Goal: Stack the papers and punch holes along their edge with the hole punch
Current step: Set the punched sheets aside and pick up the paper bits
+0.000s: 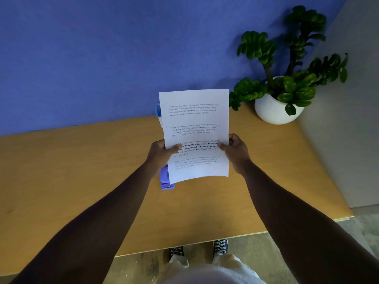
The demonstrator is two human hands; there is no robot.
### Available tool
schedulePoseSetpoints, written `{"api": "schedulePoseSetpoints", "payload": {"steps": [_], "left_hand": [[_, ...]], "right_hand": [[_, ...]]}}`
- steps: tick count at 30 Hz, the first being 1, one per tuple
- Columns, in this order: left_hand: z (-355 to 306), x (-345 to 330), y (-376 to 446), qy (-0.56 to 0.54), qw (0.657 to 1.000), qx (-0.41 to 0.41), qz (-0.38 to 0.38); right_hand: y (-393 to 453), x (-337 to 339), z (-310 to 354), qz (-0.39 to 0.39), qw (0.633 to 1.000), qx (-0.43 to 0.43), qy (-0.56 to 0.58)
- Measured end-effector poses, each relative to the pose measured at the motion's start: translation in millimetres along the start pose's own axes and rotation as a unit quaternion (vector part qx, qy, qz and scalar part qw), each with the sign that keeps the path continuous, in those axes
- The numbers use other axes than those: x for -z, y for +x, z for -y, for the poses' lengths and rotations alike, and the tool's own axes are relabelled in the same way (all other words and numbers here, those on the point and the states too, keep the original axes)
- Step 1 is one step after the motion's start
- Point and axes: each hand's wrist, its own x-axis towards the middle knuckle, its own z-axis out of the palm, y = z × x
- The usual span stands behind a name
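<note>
I hold a stack of white printed papers [195, 119] upright above the wooden table [82, 171]. My left hand [161, 153] grips the stack's left edge, thumb on the front. My right hand [235, 152] grips the right edge the same way. A purple hole punch [165, 181] lies on the table below the stack's lower left corner, mostly hidden by the paper and my left wrist. A small blue and white object [159, 114] peeks out behind the stack's upper left edge; I cannot tell what it is.
A potted green plant in a round white pot [274, 111] stands at the table's back right corner. A blue wall [102, 58] backs the table. A grey panel [348, 119] closes the right side. My shoes show below the table's front edge.
</note>
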Motion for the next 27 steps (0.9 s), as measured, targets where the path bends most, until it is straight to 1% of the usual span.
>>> {"api": "schedulePoseSetpoints", "payload": {"steps": [3, 7, 12, 14, 19, 24, 27], "left_hand": [[2, -9, 1, 0.001, 1.0, -0.004, -0.021], [6, -23, -3, 0.012, 0.998, -0.039, -0.058], [15, -39, -11, 0.014, 0.994, -0.05, -0.099], [21, -43, -14, 0.019, 0.994, -0.045, -0.098], [34, -45, -20, 0.059, 0.995, 0.013, -0.081], [29, -42, -19, 0.048, 0.994, -0.008, -0.096], [28, -42, -19, 0.055, 0.994, -0.013, -0.091]], "right_hand": [[-2, -3, 2, -0.013, 0.999, 0.029, -0.014], [-5, -7, 0, -0.049, 0.996, 0.066, -0.039], [-7, -6, -10, -0.07, 0.991, 0.081, -0.081], [-9, -4, -16, -0.067, 0.99, 0.078, -0.093], [-14, 4, -32, -0.049, 0.986, 0.065, -0.149], [-13, 8, -31, -0.049, 0.979, 0.083, -0.181], [-12, 9, -31, -0.049, 0.978, 0.085, -0.185]]}}
